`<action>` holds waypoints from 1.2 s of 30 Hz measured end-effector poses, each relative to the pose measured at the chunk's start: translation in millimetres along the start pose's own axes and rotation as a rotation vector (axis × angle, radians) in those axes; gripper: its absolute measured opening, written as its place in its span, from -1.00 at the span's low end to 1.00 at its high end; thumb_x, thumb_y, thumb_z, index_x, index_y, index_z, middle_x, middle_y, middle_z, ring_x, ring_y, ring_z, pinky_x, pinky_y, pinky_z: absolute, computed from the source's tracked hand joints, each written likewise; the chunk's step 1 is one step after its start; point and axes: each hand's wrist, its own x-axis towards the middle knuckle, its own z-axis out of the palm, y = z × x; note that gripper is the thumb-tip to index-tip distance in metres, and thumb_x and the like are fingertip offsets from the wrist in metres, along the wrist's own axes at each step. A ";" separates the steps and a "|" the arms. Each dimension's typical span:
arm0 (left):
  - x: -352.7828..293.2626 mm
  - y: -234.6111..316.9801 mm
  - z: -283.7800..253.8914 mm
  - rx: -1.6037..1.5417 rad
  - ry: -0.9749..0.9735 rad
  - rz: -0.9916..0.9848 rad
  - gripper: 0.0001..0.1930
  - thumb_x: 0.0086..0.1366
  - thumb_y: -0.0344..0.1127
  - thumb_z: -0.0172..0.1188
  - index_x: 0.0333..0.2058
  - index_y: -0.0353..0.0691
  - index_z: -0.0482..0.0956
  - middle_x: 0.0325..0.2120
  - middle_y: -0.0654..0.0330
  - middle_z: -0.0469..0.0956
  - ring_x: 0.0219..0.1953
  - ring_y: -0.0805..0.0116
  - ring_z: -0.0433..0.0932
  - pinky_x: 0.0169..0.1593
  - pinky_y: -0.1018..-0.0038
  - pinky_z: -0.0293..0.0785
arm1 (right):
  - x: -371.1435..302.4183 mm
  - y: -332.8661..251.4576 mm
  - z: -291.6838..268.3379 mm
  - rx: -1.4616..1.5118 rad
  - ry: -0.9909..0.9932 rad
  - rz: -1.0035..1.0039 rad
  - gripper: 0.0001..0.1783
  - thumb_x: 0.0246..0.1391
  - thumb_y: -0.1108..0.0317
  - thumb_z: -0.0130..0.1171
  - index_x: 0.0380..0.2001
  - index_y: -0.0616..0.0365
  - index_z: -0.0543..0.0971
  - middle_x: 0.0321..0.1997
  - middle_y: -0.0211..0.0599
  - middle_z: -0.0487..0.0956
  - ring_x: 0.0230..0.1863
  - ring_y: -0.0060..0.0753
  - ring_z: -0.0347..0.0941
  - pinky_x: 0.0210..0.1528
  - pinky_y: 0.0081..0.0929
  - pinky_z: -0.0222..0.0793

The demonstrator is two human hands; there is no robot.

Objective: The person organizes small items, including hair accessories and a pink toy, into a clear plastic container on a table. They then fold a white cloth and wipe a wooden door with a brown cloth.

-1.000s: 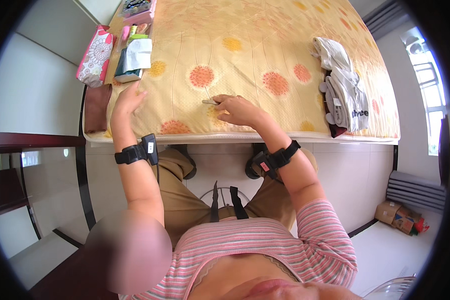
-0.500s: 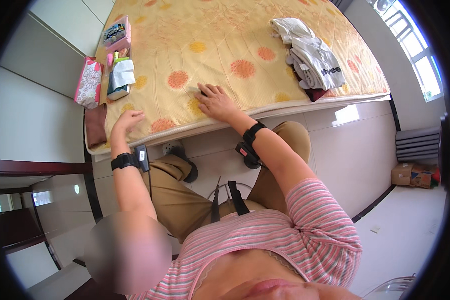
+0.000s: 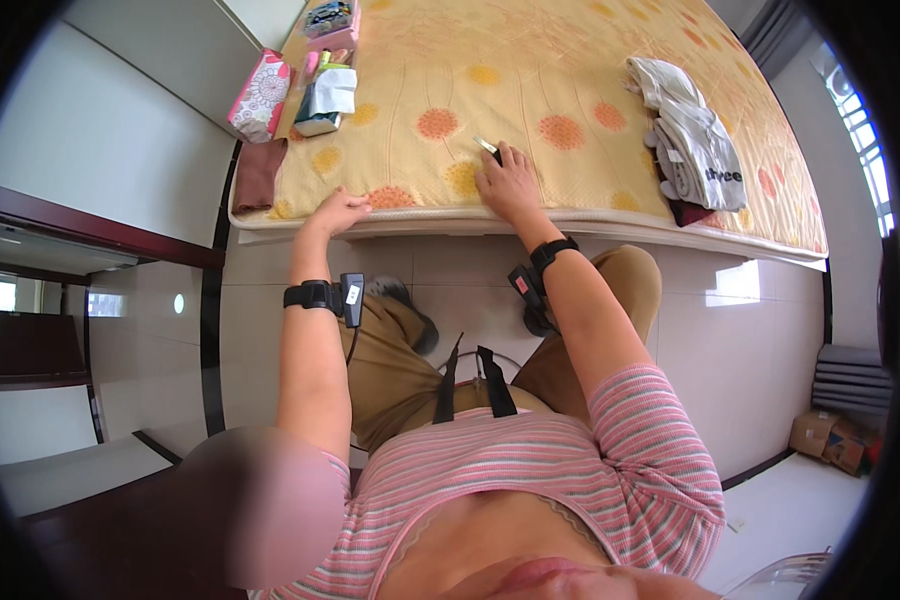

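My right hand rests on the yellow patterned mattress, its fingers closed round a small black-handled tool with a shiny pale blade. The blade points up and to the left, away from me; most of the handle is hidden in the fingers. My left hand is at the near edge of the mattress, beside an orange printed flower. Its fingers are curled and pressed together, and anything between them is too small to make out.
At the far left stand a floral pouch, a pack of tissues and a pink box of small items. A folded brown cloth lies near the left corner. Folded grey clothes lie on the right.
My right hand now has the tool in its fingers with the blade showing beyond them. My left fingers have closed at the mattress edge. The whole view has shifted.
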 end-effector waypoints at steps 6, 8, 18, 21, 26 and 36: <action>5.2 31.3 -18.8 -0.104 -0.158 -0.108 -0.60 0.05 -0.10 0.16 -0.16 -0.19 0.49 -0.27 -0.03 0.51 -0.20 0.25 0.49 -0.12 0.50 0.34 | -0.8 6.6 -0.1 -0.025 -0.029 0.015 -0.60 -0.04 0.16 -0.08 -0.16 0.15 0.41 -0.02 0.02 0.28 0.07 -0.04 0.13 0.10 -0.14 0.00; 6.0 33.7 -22.9 -0.138 -0.235 -0.170 -0.59 0.06 -0.09 0.15 -0.17 -0.20 0.49 -0.25 0.00 0.51 -0.20 0.25 0.49 -0.12 0.50 0.34 | 0.1 5.6 -0.6 -0.027 -0.038 0.015 -0.61 -0.04 0.16 -0.10 -0.16 0.14 0.41 -0.02 0.00 0.29 0.07 -0.05 0.13 0.10 -0.14 0.00; 2.2 32.9 -27.1 -0.173 -0.214 -0.174 -0.64 0.06 -0.11 0.17 -0.20 -0.16 0.53 -0.35 0.05 0.41 -0.24 0.28 0.41 -0.13 0.53 0.27 | 2.3 -0.5 -3.9 -0.008 -0.036 0.007 -0.63 -0.03 0.18 -0.12 -0.17 0.09 0.43 -0.06 -0.06 0.31 0.06 -0.11 0.13 0.11 -0.19 -0.02; 2.8 33.1 -27.5 -0.174 -0.220 -0.180 -0.64 0.06 -0.10 0.17 -0.20 -0.15 0.53 -0.34 0.05 0.39 -0.23 0.27 0.40 -0.12 0.52 0.26 | 2.0 -1.0 -4.0 -0.002 -0.018 -0.002 -0.65 -0.03 0.18 -0.12 -0.19 0.06 0.45 -0.09 -0.08 0.33 0.05 -0.12 0.14 0.10 -0.21 -0.01; 6.6 34.9 -25.5 -0.146 -0.176 -0.112 -0.65 0.06 -0.11 0.17 -0.26 -0.24 0.55 -0.41 0.06 0.46 -0.34 0.33 0.42 -0.20 0.51 0.31 | 1.7 3.3 -8.1 -0.032 0.045 -0.037 -0.67 -0.04 0.19 -0.10 -0.21 0.03 0.47 -0.20 -0.14 0.36 -0.08 -0.13 0.23 -0.02 -0.22 0.11; 11.0 13.5 -15.3 -0.168 -0.168 -0.072 -0.63 0.07 -0.15 0.15 -0.25 -0.34 0.50 -0.44 0.03 0.53 -0.36 0.38 0.47 -0.23 0.53 0.33 | -1.3 6.0 0.6 -0.005 -0.007 -0.001 -0.64 -0.03 0.15 -0.14 -0.19 0.01 0.47 -0.13 -0.11 0.33 0.00 -0.13 0.17 0.06 -0.23 0.00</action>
